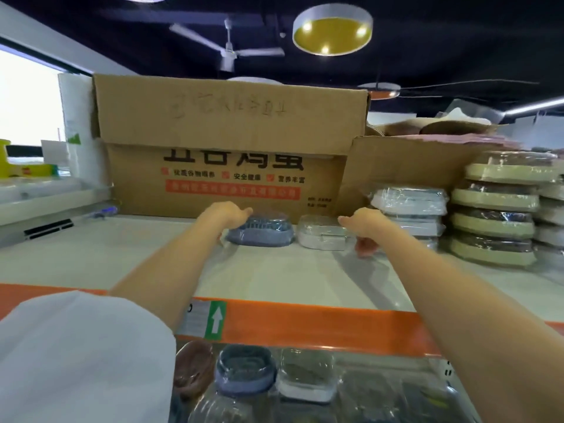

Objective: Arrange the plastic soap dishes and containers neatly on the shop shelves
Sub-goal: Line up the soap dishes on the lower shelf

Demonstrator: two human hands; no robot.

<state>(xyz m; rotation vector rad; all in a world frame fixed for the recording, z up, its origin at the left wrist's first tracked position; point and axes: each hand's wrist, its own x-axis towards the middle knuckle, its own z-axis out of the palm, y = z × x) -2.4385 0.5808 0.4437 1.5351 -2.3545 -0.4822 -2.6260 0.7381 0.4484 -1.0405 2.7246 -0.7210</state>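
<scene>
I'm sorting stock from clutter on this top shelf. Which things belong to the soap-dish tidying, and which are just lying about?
Job: blue soap dish under left hand; white soap dish beside right hand; wrapped white stack; green-rimmed stack.
Lying about: cardboard box; paper roll; ceiling fan.

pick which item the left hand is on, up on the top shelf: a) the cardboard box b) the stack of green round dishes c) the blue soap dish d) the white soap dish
c: the left hand rests on the far left edge of the blue soap dish, while the white soap dish lies beside it by the right hand.
</scene>
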